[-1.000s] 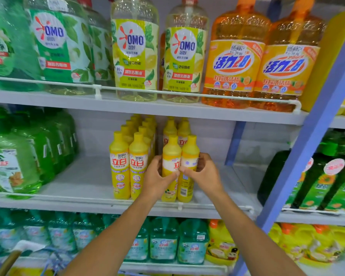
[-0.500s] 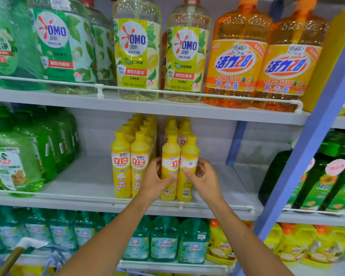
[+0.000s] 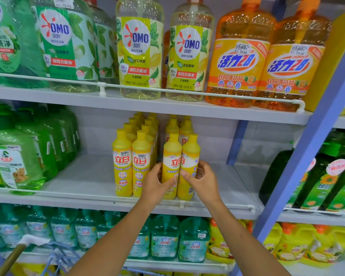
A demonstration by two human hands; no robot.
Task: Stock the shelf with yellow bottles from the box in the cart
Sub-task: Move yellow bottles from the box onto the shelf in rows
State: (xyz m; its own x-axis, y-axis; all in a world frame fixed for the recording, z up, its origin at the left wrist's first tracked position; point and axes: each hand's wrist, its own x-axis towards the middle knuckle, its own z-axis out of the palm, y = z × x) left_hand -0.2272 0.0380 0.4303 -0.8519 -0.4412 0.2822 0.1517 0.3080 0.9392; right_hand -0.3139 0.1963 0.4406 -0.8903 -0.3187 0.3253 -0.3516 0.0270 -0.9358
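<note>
Middle shelf [image 3: 84, 176], seen from above my forearms. My left hand [image 3: 155, 184] is curled round the lower half of the left bottle [image 3: 171, 156], thumb across its front label and fingers wrapped behind. My right hand [image 3: 203, 182] grips the right bottle [image 3: 189, 154] in the same way, thumb on the front and fingers bent round its far side. Both are yellow bottles with yellow caps. They stand upright on the shelf, touching side by side, just behind the white front rail [image 3: 68, 196]. The left bottle shows its red lettering to the front; the right bottle is turned so that mostly white label shows.

Behind this pair stand more yellow bottles of the same kind. Just beside it, to the left, two further rows of yellow bottles [image 3: 123, 162] run back toward the shelf wall, labels facing forward.

Green bottles [image 3: 14, 162] fill the left end of the same shelf. The shelf above carries large OMO bottles [image 3: 138, 48] and orange bottles [image 3: 237, 56]. The shelf below holds teal bottles [image 3: 163, 240]. A blue upright [image 3: 315, 144] bounds the bay on the right.
</note>
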